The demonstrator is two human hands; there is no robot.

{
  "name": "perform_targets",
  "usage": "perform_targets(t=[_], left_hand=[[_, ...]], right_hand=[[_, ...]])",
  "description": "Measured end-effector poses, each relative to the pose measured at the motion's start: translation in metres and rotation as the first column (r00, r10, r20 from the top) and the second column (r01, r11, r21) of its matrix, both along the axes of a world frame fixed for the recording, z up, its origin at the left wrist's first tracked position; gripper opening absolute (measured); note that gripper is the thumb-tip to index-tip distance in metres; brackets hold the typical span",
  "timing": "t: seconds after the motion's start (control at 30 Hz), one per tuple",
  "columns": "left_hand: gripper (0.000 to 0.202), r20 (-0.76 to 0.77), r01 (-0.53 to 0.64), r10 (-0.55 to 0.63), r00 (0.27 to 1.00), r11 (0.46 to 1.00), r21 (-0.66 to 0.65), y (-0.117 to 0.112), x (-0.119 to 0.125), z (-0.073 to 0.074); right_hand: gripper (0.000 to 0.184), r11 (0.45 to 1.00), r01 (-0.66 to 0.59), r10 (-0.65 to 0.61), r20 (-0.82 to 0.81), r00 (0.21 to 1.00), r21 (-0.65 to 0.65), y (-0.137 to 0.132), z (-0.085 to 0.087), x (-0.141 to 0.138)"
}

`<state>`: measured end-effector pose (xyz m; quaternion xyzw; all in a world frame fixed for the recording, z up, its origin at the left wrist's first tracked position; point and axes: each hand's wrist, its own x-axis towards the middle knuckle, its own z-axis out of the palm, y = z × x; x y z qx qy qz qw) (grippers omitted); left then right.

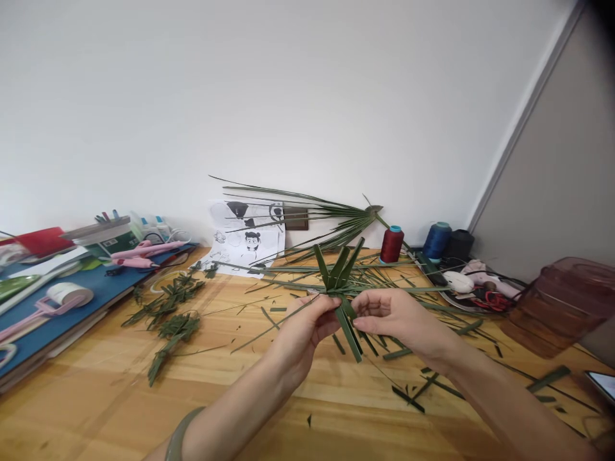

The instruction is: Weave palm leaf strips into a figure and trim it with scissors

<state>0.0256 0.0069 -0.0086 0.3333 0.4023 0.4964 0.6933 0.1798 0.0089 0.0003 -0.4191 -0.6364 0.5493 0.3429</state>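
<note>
Both my hands hold a small woven piece of green palm-leaf strips above the wooden table. My left hand pinches its left side with fingers closed. From the right, my right hand grips it between thumb and fingers. Several strip ends stick up and one hangs down between the hands. A whole palm frond lies behind, against the wall.
Cut leaf strips litter the table. Leafy sprigs lie at left near blue boards with pink tools and tape. Thread spools stand at the back, beside a tray and a brown plastic container. A phone is at far right.
</note>
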Motion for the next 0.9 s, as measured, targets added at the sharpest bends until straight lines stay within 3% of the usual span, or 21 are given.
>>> perform_targets(t=[0.1, 0.27, 0.37, 0.43, 0.53, 0.6, 0.73, 0.9], left_hand=[[0.008, 0.050, 0.034, -0.033, 0.998, 0.999, -0.018, 0.000, -0.001, -0.003], [0.006, 0.267, 0.118, -0.107, 0.958, 0.993, -0.024, 0.001, -0.002, -0.005], [0.005, 0.300, 0.077, -0.070, 0.951, 0.997, -0.013, 0.004, -0.004, -0.004], [0.006, 0.299, 0.019, -0.007, 0.954, 0.999, -0.040, 0.007, -0.006, -0.002], [0.009, 0.305, -0.023, 0.065, 0.950, 0.990, -0.140, 0.012, -0.009, -0.001], [0.011, 0.309, -0.019, 0.088, 0.947, 0.975, -0.219, 0.016, -0.010, -0.001], [0.013, 0.321, -0.030, 0.124, 0.939, 0.958, -0.284, 0.021, -0.012, -0.003], [0.016, 0.350, -0.043, 0.145, 0.926, 0.958, -0.282, 0.022, -0.013, -0.002]], right_hand=[[0.012, 0.998, -0.034, 0.034, 0.002, 0.999, 0.058, 0.001, -0.002, 0.000], [0.007, 0.983, 0.025, -0.038, 0.069, 0.997, 0.184, 0.007, -0.017, -0.003], [0.013, 0.980, 0.082, -0.089, 0.033, 0.996, 0.183, 0.013, -0.024, -0.003], [0.021, 0.954, 0.208, -0.202, -0.049, 0.978, 0.215, 0.014, -0.023, -0.001], [0.025, 0.848, 0.428, -0.390, -0.179, 0.903, 0.313, 0.010, -0.018, 0.000], [0.021, 0.781, 0.486, -0.447, -0.193, 0.873, 0.391, 0.003, -0.013, 0.000], [0.015, 0.654, 0.428, -0.450, -0.135, 0.883, 0.624, -0.009, -0.009, -0.001], [0.032, 0.397, 0.212, -0.383, -0.048, 0.922, 0.893, -0.017, -0.005, -0.002]])
